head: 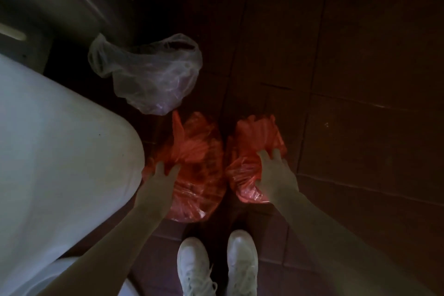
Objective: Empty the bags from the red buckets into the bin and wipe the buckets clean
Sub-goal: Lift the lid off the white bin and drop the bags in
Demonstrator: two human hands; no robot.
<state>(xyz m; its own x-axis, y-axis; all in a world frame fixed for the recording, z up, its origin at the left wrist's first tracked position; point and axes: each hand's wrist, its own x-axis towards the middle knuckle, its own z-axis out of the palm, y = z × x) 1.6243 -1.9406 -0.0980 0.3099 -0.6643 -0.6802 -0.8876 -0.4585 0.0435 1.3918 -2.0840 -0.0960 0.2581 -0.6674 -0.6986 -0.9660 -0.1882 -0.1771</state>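
On the floor (360,151), left grip (163,175) clutches larger red bag (199,192), right grip (274,170) smaller red bag (258,133).

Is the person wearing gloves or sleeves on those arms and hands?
No. The left arm and right arm are bare to the picture's edge, with no sleeve in view. The left hand and right hand are ungloved; no watch, bracelet or ring shows, though the light is dim.
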